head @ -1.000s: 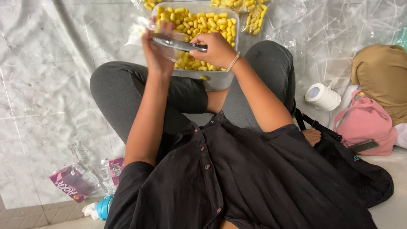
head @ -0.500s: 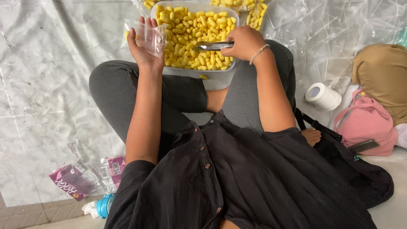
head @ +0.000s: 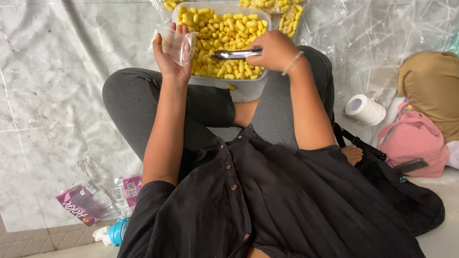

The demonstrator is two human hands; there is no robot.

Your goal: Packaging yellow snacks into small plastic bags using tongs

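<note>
We sit cross-legged on a pale marble-patterned floor [head: 43, 95], black buttoned shirt [head: 267, 205] filling the lower frame and grey trousers [head: 138, 105] spreading toward 10 and 1 o'clock. At 12 o'clock, resting between our knees, sits a clear plastic tub [head: 248, 88] heaped with small yellow oblong snack pieces [head: 224, 28]. Beyond it, at the top edge, lie clear bags [head: 287, 14] already holding the same yellow pieces, and crinkled clear plastic sheeting [head: 377, 43] spreads toward 1 o'clock.

At 3 o'clock we see a tan bundle of cloth [head: 430, 86], a pink bag [head: 413, 143] just below it, and a black bag [head: 406, 200] at our hip. A roll of white tape [head: 364, 110] lies near the pink bag, toward 2 o'clock. At 8 o'clock, purple-and-clear wrappers [head: 91, 200] sit on the floor, with a blue bottle cap [head: 117, 231] just beside them.

Our right hand [head: 272, 50] closes firmly around the handle of a metal spoon [head: 234, 54], which lies level over the yellow pieces, bowl pointing toward 9 o'clock. Our left hand [head: 172, 57], at 11 o'clock by the tub's left rim, is raised palm-up with fingers curled around a small clear plastic bag [head: 179, 43], holding it upright beside the spoon's tip; we cannot tell whether anything lies inside it.
</note>
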